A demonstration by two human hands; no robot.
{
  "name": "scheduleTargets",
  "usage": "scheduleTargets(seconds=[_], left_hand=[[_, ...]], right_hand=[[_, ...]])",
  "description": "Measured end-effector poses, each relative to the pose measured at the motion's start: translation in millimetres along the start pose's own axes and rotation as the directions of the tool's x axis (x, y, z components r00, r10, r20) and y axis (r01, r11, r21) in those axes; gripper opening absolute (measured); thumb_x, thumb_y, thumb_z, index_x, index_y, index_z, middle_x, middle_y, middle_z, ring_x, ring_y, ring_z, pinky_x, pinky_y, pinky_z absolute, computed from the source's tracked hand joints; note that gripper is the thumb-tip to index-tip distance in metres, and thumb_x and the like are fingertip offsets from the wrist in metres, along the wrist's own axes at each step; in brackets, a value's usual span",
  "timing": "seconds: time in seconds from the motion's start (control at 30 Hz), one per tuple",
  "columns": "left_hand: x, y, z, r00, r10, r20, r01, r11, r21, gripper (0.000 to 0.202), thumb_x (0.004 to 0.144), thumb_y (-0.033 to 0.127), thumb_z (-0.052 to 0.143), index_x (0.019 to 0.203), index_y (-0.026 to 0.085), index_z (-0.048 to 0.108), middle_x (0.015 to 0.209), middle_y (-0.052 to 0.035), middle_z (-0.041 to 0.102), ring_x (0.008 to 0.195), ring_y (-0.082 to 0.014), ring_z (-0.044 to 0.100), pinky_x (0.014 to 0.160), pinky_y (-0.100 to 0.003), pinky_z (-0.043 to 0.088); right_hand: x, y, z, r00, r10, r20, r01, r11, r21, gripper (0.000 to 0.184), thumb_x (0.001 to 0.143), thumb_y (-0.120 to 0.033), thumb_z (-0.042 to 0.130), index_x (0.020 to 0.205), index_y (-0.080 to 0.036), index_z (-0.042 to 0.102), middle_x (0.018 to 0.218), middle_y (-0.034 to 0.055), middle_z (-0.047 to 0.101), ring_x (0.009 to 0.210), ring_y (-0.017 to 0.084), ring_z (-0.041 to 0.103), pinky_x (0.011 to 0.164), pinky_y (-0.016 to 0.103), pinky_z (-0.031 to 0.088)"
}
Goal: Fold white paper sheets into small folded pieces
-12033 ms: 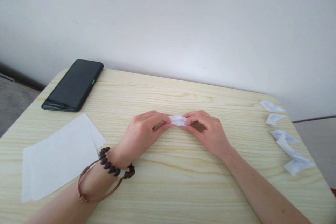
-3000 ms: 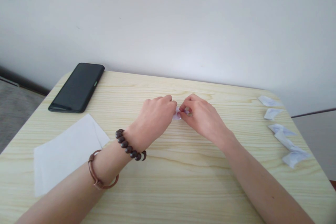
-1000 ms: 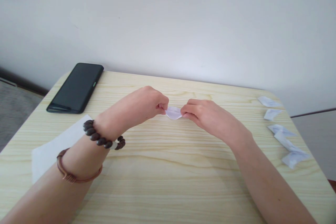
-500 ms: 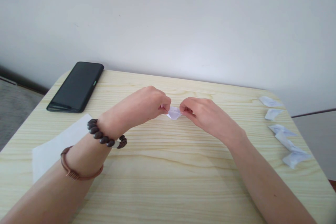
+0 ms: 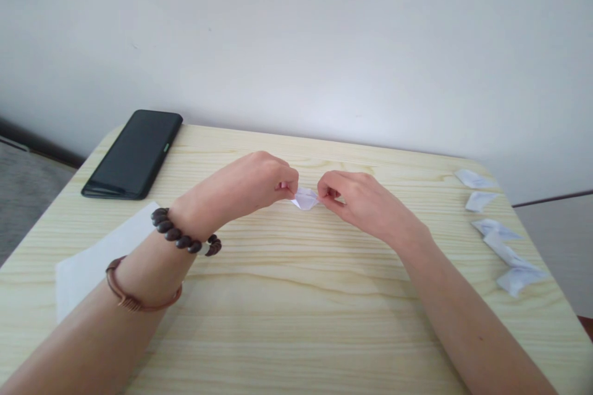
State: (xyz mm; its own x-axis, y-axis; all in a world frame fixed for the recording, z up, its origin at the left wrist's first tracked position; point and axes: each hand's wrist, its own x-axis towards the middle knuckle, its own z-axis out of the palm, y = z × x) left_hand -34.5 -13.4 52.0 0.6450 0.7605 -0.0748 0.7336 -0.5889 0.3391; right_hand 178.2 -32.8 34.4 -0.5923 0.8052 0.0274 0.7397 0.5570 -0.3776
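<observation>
A small folded white paper piece (image 5: 306,199) is held just above or against the tabletop, in the middle of the view. My left hand (image 5: 271,179) pinches its left end between thumb and fingers. The right end is pinched by my right hand (image 5: 349,194). Only the middle part of the paper shows between the two hands; its ends are hidden by fingertips. A dark bead bracelet (image 5: 178,237) and a brown bangle (image 5: 132,302) circle my left wrist and forearm.
On the light wood table (image 5: 287,308), a black phone (image 5: 134,154) lies at the back left. A white paper sheet (image 5: 88,278) rests partly under my left forearm. Several folded paper pieces (image 5: 504,253) line the right edge. Behind stands a white wall (image 5: 296,43).
Both hands keep their pinch on the folded paper. My left fingers have shifted very slightly to the left, and a little more of the paper shows between the hands.
</observation>
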Motion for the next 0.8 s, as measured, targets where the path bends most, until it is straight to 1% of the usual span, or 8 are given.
scheduleTargets(seconds=[0.07, 0.13, 0.23, 0.4, 0.53, 0.63, 0.73, 0.8], left_hand=[[-1, -5, 0.3, 1.0, 0.001, 0.005, -0.001, 1.0, -0.03, 0.016, 0.082, 0.018, 0.055, 0.077, 0.022, 0.069, 0.076, 0.0034, 0.07, 0.068, -0.0117, 0.062, 0.063, -0.022, 0.038], [-3, -11, 1.4, 0.999, -0.03, 0.021, 0.032, 0.997, -0.07, 0.009, 0.081, 0.026, 0.06, 0.083, 0.024, 0.069, 0.078, 0.0041, 0.071, 0.068, -0.0122, 0.062, 0.062, -0.022, 0.038], [-4, -19, 3.7, 0.991, -0.122, 0.062, 0.126, 0.989, -0.074, 0.015, 0.076, 0.037, 0.067, 0.086, 0.026, 0.069, 0.076, 0.0042, 0.071, 0.063, -0.0134, 0.062, 0.059, -0.023, 0.038], [-5, -20, 3.5, 0.985, -0.136, 0.111, 0.144, 0.987, -0.071, 0.02, 0.073, 0.044, 0.07, 0.086, 0.029, 0.071, 0.075, 0.0046, 0.072, 0.065, -0.0149, 0.063, 0.06, -0.024, 0.039], [-5, -15, -1.5, 0.982, -0.128, 0.138, 0.139, 0.987, -0.078, 0.02, 0.072, 0.04, 0.072, 0.087, 0.028, 0.072, 0.08, 0.0035, 0.073, 0.069, -0.0154, 0.064, 0.06, -0.023, 0.039], [-4, -9, -4.0, 0.983, -0.11, 0.145, 0.112, 0.994, -0.007, 0.01, 0.08, 0.029, 0.063, 0.082, 0.027, 0.073, 0.074, 0.0024, 0.072, 0.066, -0.0148, 0.062, 0.059, -0.024, 0.037], [-3, -4, -3.3, 0.989, -0.087, 0.117, 0.077, 0.993, 0.089, 0.024, 0.085, 0.021, 0.052, 0.07, 0.023, 0.071, 0.067, 0.0006, 0.07, 0.06, -0.0142, 0.058, 0.057, -0.026, 0.033], [-2, -1, -1.9, 0.992, -0.078, 0.096, 0.064, 0.989, 0.133, 0.027, 0.085, 0.019, 0.049, 0.067, 0.021, 0.07, 0.066, -0.0006, 0.069, 0.059, -0.014, 0.056, 0.057, -0.027, 0.032]], right_hand=[[0, 0, 0, 1.0, -0.002, -0.003, 0.002, 1.0, -0.013, 0.01, 0.088, -0.012, 0.051, 0.081, -0.018, 0.056, 0.081, 0.0012, 0.063, 0.073, 0.014, 0.057, 0.068, 0.026, 0.039], [0, 1, 0, 1.0, -0.004, -0.008, 0.004, 1.0, -0.01, 0.007, 0.086, -0.012, 0.054, 0.084, -0.018, 0.057, 0.085, 0.0019, 0.064, 0.076, 0.015, 0.059, 0.07, 0.026, 0.041], [0, 3, 0, 1.0, 0.01, -0.019, -0.009, 0.999, 0.033, 0.007, 0.085, -0.014, 0.058, 0.091, -0.018, 0.058, 0.09, 0.0026, 0.065, 0.082, 0.016, 0.062, 0.072, 0.027, 0.044], [1, 6, 0, 0.999, 0.034, -0.007, -0.034, 0.999, 0.035, 0.006, 0.087, -0.021, 0.06, 0.091, -0.017, 0.064, 0.088, 0.0033, 0.068, 0.08, 0.017, 0.063, 0.073, 0.028, 0.046], [2, 5, 0, 0.999, 0.035, 0.005, -0.035, 0.999, -0.001, 0.009, 0.088, -0.023, 0.061, 0.087, -0.016, 0.067, 0.084, 0.0034, 0.069, 0.077, 0.017, 0.063, 0.071, 0.029, 0.046], [2, 3, 0, 1.0, 0.028, -0.003, -0.028, 1.0, -0.014, 0.009, 0.088, -0.021, 0.061, 0.087, -0.016, 0.068, 0.085, 0.0034, 0.069, 0.077, 0.017, 0.064, 0.072, 0.029, 0.046], [2, 0, 0, 1.0, 0.028, -0.005, -0.028, 0.999, -0.032, 0.011, 0.089, -0.02, 0.059, 0.087, -0.016, 0.069, 0.085, 0.0039, 0.069, 0.077, 0.017, 0.063, 0.072, 0.028, 0.045], [2, -3, 1, 1.0, 0.03, 0.006, -0.029, 0.998, -0.056, 0.013, 0.09, -0.02, 0.058, 0.086, -0.015, 0.069, 0.084, 0.0048, 0.069, 0.077, 0.018, 0.063, 0.071, 0.028, 0.045]])
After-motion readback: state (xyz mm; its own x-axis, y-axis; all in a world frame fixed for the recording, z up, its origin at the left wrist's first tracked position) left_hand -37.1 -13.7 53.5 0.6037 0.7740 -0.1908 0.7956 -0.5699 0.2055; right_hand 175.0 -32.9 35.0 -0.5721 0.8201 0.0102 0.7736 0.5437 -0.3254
